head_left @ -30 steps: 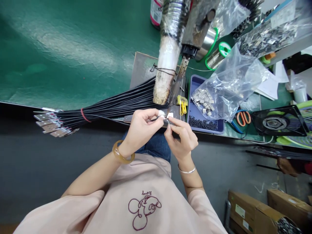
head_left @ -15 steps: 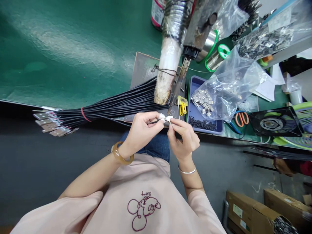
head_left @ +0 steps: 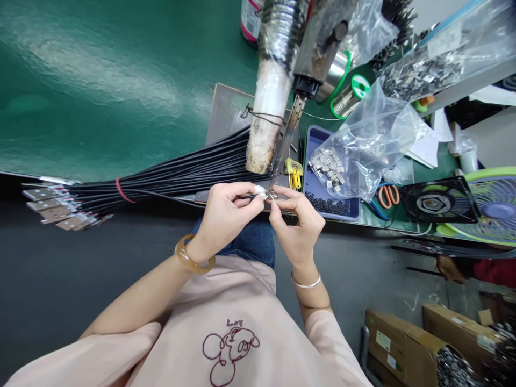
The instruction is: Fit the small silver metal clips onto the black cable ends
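My left hand (head_left: 229, 212) is closed in a pinch on the end of a black cable (head_left: 165, 193), which runs back to the left. White tape wraps one of its fingertips. Facing it, my right hand (head_left: 300, 223) pinches a small metal connector at the cable's tip; the fingers hide most of it. A soldering iron (head_left: 296, 110) on a stand points down just behind the fingertips. To the left lies a bundle of black cables (head_left: 173, 174), tied with a red band (head_left: 123, 191) and bearing flat metal ends (head_left: 56, 207).
A white-wrapped tube (head_left: 266, 102) hangs beside the iron. On the right are yellow snips (head_left: 295, 180), a blue tray (head_left: 352, 214) with bagged metal shells (head_left: 330, 166) and black bits (head_left: 326, 204), a solder spool (head_left: 349, 102), orange-handled pliers (head_left: 388, 196) and a black fan (head_left: 437, 201).
The view has shifted, so the bench scene sits slightly further left. My right fingers have closed in over the bright metal connector, which showed more plainly before. Both hands remain together.
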`<state>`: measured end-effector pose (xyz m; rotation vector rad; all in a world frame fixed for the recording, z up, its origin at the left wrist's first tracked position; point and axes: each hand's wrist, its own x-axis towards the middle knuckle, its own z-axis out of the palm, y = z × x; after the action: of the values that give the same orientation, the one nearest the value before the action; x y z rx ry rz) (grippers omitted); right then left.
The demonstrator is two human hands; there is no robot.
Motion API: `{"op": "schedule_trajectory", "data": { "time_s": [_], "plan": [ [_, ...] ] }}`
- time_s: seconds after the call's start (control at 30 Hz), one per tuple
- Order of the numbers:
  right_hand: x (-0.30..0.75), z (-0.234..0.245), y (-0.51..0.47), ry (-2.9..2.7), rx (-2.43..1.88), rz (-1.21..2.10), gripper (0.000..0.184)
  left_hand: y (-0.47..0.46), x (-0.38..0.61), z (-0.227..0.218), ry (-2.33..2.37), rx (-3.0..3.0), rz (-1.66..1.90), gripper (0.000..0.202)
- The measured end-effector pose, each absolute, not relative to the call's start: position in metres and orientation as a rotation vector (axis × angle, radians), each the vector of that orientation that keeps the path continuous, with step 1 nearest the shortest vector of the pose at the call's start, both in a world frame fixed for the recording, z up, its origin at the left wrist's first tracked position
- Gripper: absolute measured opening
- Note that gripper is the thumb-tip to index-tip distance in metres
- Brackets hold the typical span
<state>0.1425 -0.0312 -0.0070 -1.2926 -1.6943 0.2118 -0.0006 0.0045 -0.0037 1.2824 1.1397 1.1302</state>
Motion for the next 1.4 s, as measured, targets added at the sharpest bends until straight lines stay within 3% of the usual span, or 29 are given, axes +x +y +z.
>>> {"op": "schedule_trajectory", "data": {
  "time_s": [0.7,0.93,1.07,1.17,1.4],
  "plan": [
    [0.147,-0.004,-0.036,-1.767,-1.295,0.202,0.014,0.004,0.000,-0.007,1.192,1.303,1.083,0.011],
    [0.142,-0.008,-0.041,-1.752,-1.289,-0.013,0.017,0.001,-0.006,-0.008,1.065,1.246,1.051,0.004],
    [0.141,-0.008,-0.043,-1.564,-1.385,0.436,0.005,0.000,-0.012,-0.008,0.952,1.211,1.050,0.005],
    [0.143,-0.004,-0.042,-1.450,-1.402,0.665,0.007,-0.002,-0.012,-0.008,0.931,1.221,1.028,0.005],
    [0.142,-0.006,-0.038,-1.624,-1.364,0.345,0.009,-0.005,-0.003,-0.010,1.035,1.181,1.066,0.004]
  ]
}}
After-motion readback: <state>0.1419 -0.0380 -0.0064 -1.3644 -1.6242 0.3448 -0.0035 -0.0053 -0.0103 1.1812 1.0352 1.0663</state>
